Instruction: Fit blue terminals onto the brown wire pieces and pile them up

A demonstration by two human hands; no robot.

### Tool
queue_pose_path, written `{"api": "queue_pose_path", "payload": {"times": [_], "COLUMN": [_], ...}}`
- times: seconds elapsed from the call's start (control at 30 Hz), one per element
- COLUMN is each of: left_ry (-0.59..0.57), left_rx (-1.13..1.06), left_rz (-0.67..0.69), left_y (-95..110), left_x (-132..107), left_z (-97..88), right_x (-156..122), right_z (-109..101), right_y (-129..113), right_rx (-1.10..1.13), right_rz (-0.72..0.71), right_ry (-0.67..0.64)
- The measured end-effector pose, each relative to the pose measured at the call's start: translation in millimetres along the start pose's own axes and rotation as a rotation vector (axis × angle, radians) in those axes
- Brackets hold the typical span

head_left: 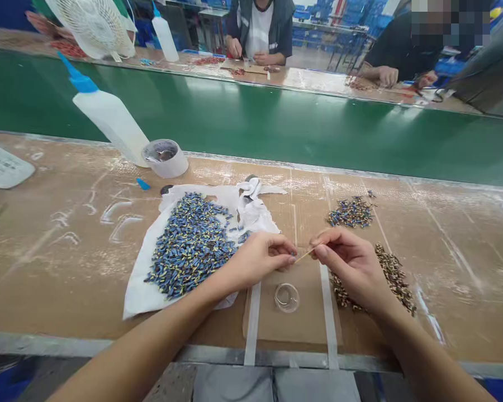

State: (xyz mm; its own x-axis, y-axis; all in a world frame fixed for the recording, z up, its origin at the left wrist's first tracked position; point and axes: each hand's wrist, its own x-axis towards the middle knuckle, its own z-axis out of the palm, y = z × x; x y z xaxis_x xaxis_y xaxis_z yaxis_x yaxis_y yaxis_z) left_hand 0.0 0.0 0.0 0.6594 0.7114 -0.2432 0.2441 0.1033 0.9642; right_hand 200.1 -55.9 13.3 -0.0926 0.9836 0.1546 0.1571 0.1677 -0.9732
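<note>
Far left, cut by the frame edge: one white plastic bottle (4, 164). Next, one squeeze bottle (109, 120) with blue nozzle, leaning, beside a translucent ring-shaped roll or tub (165, 159); which, cannot tell. Below these, one loose blue cap (143, 183). Then a white sheet (138, 290) bearing a broad heap of small blue-and-yellow parts (188, 240). Left hand (262, 257): thumb and forefinger pinched together, apparently on one tiny blue piece (294, 254), mostly hidden. Below it, one clear round cup (286, 297) on a taped cardboard pad (302, 329). Between the hands, a thin stick (305, 255), its tip near the left fingertips; contact cannot be told. Right hand (347, 259): thumb and fingers closed on the stick's other end. Far right, a small pile of bluish parts (352, 212) and a brownish heap (392, 273). Likely faults: a loose pinch could drop the piece; a lowered wrist could tip the uncovered cup; a dragging right forearm could scatter the brownish heap.
</note>
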Motion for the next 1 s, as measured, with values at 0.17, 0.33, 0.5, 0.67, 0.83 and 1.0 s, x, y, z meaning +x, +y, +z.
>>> {"api": "queue_pose_path", "payload": {"times": [0.17, 0.33, 0.5, 0.67, 0.83, 1.0], "left_ry": [0.005, 0.005, -0.005, -0.012, -0.020, -0.027], "left_rx": [-0.023, -0.046, -0.060, -0.045, -0.041, -0.046], "left_rz": [-0.025, -0.022, -0.010, 0.004, 0.021, 0.023], "left_y": [-1.3, -2.9, -3.6, -5.5, -6.0, -5.1], "left_x": [1.5, 1.5, 1.2, 1.8, 1.7, 1.0], "left_z": [1.8, 1.1, 0.7, 0.3, 0.3, 0.5], "right_x": [3.7, 3.5, 2.7, 3.6, 2.7, 1.1], "right_z": [4.2, 3.3, 4.3, 6.4, 6.0, 4.2], "right_y": [2.4, 5.6, 7.1, 6.9, 4.9, 4.0], "right_rx": [-0.097, -0.150, -0.206, -0.245, -0.295, -0.359], "right_rz": [0.002, -0.004, -0.022, -0.032, -0.060, -0.094], "right_ry": [0.095, 0.091, 0.078, 0.045, 0.030, 0.008]}}
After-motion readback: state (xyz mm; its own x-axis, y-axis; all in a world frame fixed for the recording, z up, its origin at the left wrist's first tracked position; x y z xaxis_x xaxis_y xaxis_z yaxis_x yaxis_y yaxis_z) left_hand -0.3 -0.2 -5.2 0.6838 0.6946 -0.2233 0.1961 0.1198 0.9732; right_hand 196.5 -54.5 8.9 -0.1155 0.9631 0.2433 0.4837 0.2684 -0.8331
